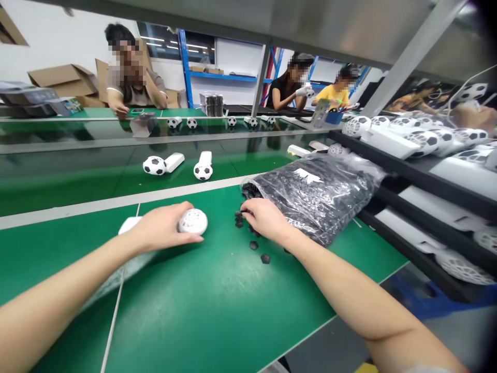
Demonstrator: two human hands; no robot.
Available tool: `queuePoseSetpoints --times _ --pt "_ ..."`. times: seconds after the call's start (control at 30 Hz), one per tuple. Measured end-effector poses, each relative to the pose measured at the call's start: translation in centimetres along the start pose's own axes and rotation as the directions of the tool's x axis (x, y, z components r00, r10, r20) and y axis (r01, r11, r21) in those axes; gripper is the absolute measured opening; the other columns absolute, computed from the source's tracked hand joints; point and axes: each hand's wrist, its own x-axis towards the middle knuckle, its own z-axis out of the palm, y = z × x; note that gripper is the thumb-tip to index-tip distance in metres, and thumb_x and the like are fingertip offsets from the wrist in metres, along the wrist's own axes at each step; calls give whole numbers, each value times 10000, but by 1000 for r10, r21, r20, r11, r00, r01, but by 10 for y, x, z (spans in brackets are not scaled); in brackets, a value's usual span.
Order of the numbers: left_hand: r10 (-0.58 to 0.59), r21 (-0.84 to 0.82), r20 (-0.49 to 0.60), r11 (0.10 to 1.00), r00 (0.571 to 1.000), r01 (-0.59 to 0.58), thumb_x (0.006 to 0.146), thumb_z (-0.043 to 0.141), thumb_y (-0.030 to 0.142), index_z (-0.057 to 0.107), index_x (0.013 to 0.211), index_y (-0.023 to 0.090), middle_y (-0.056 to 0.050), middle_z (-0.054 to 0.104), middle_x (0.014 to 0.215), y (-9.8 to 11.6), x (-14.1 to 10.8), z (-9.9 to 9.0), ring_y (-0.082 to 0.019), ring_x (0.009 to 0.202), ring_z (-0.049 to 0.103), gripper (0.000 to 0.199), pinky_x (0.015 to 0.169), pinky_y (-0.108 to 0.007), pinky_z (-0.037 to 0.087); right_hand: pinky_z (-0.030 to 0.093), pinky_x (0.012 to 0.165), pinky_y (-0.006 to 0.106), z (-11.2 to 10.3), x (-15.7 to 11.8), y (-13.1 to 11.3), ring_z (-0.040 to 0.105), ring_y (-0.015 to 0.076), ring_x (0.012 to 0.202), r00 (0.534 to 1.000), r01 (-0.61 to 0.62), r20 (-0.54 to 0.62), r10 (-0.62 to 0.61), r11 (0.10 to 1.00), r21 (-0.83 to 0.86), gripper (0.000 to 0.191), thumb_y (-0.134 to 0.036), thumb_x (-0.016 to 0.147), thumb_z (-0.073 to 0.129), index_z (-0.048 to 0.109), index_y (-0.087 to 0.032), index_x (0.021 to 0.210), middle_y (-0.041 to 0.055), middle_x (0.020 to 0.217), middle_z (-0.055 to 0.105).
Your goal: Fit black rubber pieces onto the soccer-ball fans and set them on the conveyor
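A white perforated ball (193, 221) is gripped at the fingertips of the curved left hand (161, 228), while the half-closed right hand (264, 218) is held over small black pieces (253, 245) on the green mat (217, 311) beside a plastic bag (318, 197), any grip on them being hidden.

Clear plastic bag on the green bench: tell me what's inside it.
The clear plastic bag is packed with small black pieces, like those lying loose beside the right hand. Glare and a white printed mark hide the pieces further in.

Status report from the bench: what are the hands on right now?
Left hand gripping white perforated ball. Right hand at loose black pieces. Plastic bag of black pieces beside right hand.
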Motion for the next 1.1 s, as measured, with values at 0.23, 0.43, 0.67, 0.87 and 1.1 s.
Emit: queuePoseSetpoints --times 0.23,0.43,0.67,0.87,1.1 --pt "-153 -71 -42 986 987 150 611 446 768 381 1235 213 -112 577 1076 36 6 28 -320 879 578 837 673 -365 437 447 640 223 3 -5 -6 565 102 669 1000 15 -8 -13 888 459 147 -168 800 529 611 -186 921 1 801 645" --pt "65 -324 -10 944 998 -65 632 636 460 387 1285 285 -49 495 1094 17 4 24 -224 949 535 720 823 -329 433 443 773 279 1 -4 -8 567 139 814 984 133 -156 -83 930 344 126 -244 827 555 671 -197 838 30 838 628" --pt "7 -372 -103 927 995 -45 648 632 426 395 1284 250 -66 479 1126 25 0 35 -238 984 525 701 840 -350 434 448 706 246 -8 -14 -31 567 108 717 993 119 -73 -95 873 472 87 -224 830 542 624 -194 834 -9 789 634" --pt "18 -313 -132 948 991 -59 627 636 538 369 1305 266 -58 498 1217 27 -1 38 -270 1050 515 777 836 -361 436 398 904 314 8 -20 -45 523 135 948 985 166 -78 -151 764 624 13 -199 770 627 616 -195 775 21 939 530" --pt "29 -266 -183 961 983 -78 663 602 553 426 1257 257 -58 530 1218 31 -1 39 -275 1054 521 686 838 -375 436 362 945 350 18 -14 -45 443 166 1096 993 118 -77 -90 747 654 131 -200 724 663 536 -183 749 44 1062 487"
